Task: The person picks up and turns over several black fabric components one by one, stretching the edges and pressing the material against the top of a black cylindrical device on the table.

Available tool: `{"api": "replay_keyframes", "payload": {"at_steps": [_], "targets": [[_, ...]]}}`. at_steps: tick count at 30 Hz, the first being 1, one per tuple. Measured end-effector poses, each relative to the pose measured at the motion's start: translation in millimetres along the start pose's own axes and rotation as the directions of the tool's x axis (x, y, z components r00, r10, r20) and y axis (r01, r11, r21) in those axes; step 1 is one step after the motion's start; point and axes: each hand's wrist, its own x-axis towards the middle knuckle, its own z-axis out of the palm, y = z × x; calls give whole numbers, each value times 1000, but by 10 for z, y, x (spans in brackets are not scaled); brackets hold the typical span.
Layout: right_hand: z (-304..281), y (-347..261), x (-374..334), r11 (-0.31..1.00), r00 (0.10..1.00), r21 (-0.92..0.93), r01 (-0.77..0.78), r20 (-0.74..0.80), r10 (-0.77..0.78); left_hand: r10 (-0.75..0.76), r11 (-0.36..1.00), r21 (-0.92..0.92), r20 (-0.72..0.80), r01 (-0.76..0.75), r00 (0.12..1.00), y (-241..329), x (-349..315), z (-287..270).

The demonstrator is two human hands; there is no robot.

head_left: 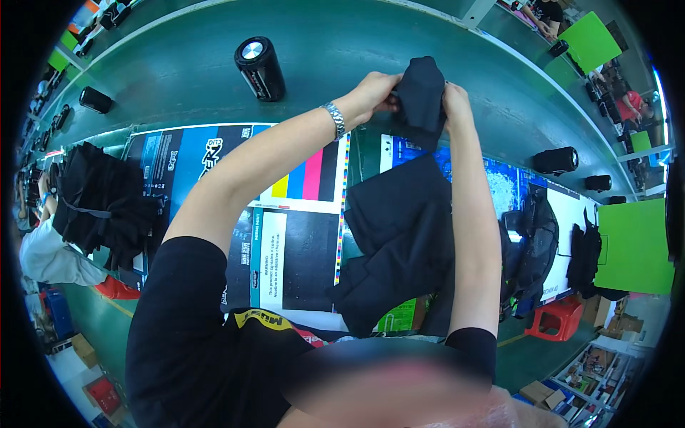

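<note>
Both arms reach forward over the bench. A black cloth piece [421, 93], shaped like a pouch, is held up between my hands at the far side. My left hand [374, 98] pinches its left edge, a silver watch band on that wrist. On its right edge my right hand [457, 105] is closed, its fingertips partly hidden. Whether anything is inside the cloth cannot be seen. Below it, several black cloth pieces [403, 214] lie spread and overlapping toward my body. A black cylindrical speaker [261, 70] with a silver end stands to the left of my hands, touched by neither.
Printed sheets [303, 257] cover the near part of the green bench [335, 43]. At left sits a tied bundle of black cloth [100, 207]. Another black cylinder [556, 161] and a black bag [539, 239] are at right. A co-worker's sleeve [53, 253] shows far left.
</note>
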Motion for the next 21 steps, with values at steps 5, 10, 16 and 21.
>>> {"api": "replay_keyframes", "payload": {"at_steps": [5, 10, 16, 21], "targets": [[-227, -61, 78, 978, 998, -201, -54, 17, 58, -184, 938, 314, 87, 149, 979, 226, 180, -173], [-425, 68, 149, 973, 1000, -229, -7, -3, 6, 43, 984, 172, 53, -51, 998, 431, 331, 304], [-375, 34, 161, 920, 1000, -390, 29, 1, -31, -162, 987, 43, 232, 156, 959, 275, 577, 373], [-776, 417, 223, 892, 997, -449, 59, -24, -78, -5, 1000, -5, 2, 5, 1000, -406, 735, 398]]}}
